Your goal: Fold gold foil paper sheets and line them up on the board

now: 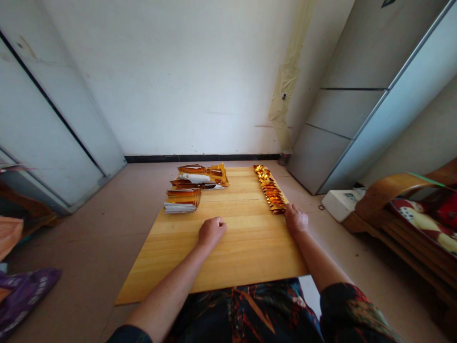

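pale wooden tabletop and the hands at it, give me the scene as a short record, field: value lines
surface: pale rectangular wooden tabletop
left hand: curled, over the tabletop's middle; contents hidden
right hand: at the right edge, by the near end of the gold foil row; grip unclear
right side: row of shiny gold foil packets, running away from the person
far left: piles of flat orange-and-white wrappers
beyond, right: tall grey refrigerator
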Available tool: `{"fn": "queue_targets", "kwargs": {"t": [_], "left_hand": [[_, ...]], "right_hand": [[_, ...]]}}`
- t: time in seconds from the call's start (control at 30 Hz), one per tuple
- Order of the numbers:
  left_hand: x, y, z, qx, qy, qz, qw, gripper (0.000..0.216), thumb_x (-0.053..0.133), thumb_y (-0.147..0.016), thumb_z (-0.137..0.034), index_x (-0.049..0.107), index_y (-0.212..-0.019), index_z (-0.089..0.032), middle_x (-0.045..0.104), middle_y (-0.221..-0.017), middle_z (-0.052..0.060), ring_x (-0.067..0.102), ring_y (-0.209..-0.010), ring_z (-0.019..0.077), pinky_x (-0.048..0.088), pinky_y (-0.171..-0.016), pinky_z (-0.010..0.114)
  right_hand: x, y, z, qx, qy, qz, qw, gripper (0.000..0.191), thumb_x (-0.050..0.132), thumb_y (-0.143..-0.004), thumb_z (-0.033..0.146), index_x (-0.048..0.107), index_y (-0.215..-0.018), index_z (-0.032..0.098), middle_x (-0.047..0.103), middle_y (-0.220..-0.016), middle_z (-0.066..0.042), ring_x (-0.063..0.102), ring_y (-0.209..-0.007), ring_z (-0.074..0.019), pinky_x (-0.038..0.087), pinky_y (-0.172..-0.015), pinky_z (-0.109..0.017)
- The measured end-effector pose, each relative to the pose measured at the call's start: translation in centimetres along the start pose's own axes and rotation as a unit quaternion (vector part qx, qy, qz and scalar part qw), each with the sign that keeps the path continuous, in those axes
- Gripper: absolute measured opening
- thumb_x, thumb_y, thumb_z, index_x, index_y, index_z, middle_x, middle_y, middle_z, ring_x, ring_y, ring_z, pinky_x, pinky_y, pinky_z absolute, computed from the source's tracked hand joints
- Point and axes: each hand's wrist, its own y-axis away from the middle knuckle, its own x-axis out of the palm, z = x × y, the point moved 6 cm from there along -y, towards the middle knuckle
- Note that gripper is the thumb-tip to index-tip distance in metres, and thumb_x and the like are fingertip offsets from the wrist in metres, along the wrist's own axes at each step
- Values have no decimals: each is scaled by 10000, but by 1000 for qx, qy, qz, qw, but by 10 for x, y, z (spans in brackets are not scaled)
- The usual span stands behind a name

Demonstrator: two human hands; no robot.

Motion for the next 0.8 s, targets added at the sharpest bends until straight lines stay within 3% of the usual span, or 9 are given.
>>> {"fn": "queue_targets", "kwargs": {"t": [0.27,0.43,0.53,0.57,0.63,0.73,0.8], "left_hand": [[-2,1,2,32,40,-30,998,150,527,-793,-208,673,-763,-192,693,-796,25,599,-741,125,367,-632,211],[-58,-3,9,134,-43,-157,978,206,474,-846,-206,680,-859,-214,662,-978,52,551,-972,173,391,-863,256],[-98,-18,32,90,-129,-173,972,240,478,-847,-263,663,-997,-234,631,-1145,71,490,-1099,251,352,-940,366],[-108,-25,41,65,-157,-162,972,266,469,-850,-298,650,-1034,-236,621,-1172,78,478,-1124,274,350,-934,400],[-116,-37,58,26,-215,-84,973,280,441,-849,-299,660,-1006,-222,641,-1135,97,515,-1089,293,357,-905,443],[-115,-47,78,-21,-254,20,967,299,402,-835,-215,682,-939,-216,676,-1072,101,575,-1025,280,352,-902,466],[-112,-49,84,-32,-254,51,965,319,390,-828,-192,695,-918,-214,694,-1031,100,601,-994,273,361,-893,450]], "right_hand": [[-7,19,11,-24,-9,-37,999,209,428,-882,185,588,-1017,187,626,-899,-81,585,-683,-158,316,-542,-250],[-25,29,54,-137,-41,-38,989,215,404,-875,163,619,-868,175,624,-812,-68,533,-639,-136,254,-536,-262],[-37,35,87,-200,-68,-55,976,225,401,-876,170,619,-821,178,615,-773,-48,498,-601,-118,214,-526,-269],[-40,38,98,-220,-77,-65,970,225,402,-873,163,618,-813,177,612,-764,-44,493,-601,-116,209,-528,-269],[-41,44,120,-261,-91,-72,958,219,410,-867,154,616,-793,175,610,-749,-38,489,-599,-114,209,-532,-268],[-38,54,150,-307,-103,-63,944,206,423,-860,140,616,-800,178,610,-741,-31,496,-599,-116,228,-541,-262],[-35,60,168,-332,-109,-50,936,198,430,-862,145,618,-810,180,613,-748,-32,510,-616,-119,246,-548,-257]]}}
